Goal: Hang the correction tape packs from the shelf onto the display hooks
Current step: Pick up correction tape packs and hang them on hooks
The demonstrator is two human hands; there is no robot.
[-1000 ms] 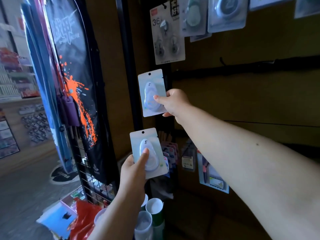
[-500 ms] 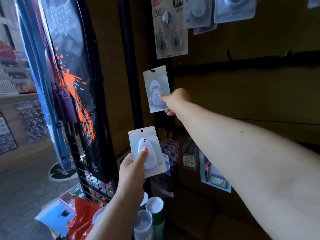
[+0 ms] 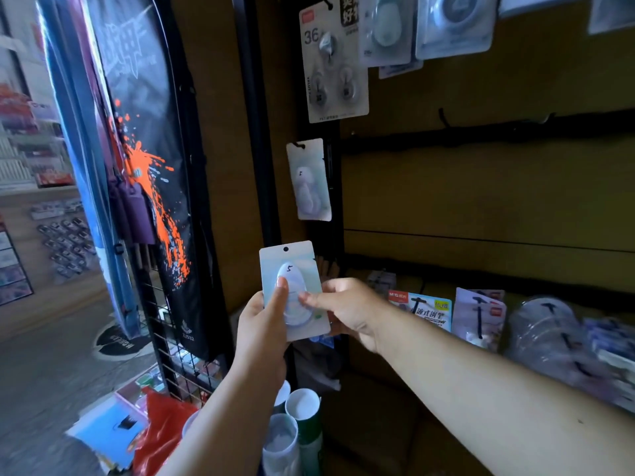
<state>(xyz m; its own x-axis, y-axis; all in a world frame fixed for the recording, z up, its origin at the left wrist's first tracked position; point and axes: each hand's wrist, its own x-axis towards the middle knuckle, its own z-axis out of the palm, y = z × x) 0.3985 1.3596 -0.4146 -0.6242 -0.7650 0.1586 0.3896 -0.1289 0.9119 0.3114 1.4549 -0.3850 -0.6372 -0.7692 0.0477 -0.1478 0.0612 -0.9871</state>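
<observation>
A: Two correction tape packs show up here. One hangs on a display hook [image 3: 298, 145], up on the dark post in the middle. That hung pack [image 3: 309, 180] looks blurry and tilts a bit. No hand touches it.

B: And the other one?

A: It sits lower and nearer, just below the hung one. The held pack [image 3: 292, 290] stands upright, with a small round hole at its top and a little 5 on the bubble. The left hand [image 3: 263, 324] grips it from below, with the thumb pressed flat on the front of the bubble and the fingers curled behind the card.

B: What is the right hand doing?

A: The right hand [image 3: 347, 310] comes in from the right side. Its thumb and first finger pinch the right edge of the same pack (the other fingers curl behind, so I cannot see them well).

B: So both hands have it?

A: Yes, both hold the one pack.

B: What else is near?

A: Up high, more hung packs [image 3: 426, 25] fill the top row, and a white card marked 36 [image 3: 331, 63] hangs left of them. To the right, a shelf [image 3: 515, 280] holds small packets [image 3: 479, 317]. On the far left hangs a black bag with orange splashes [image 3: 151, 166]. Low down stand some white cups [image 3: 302, 403].
</observation>
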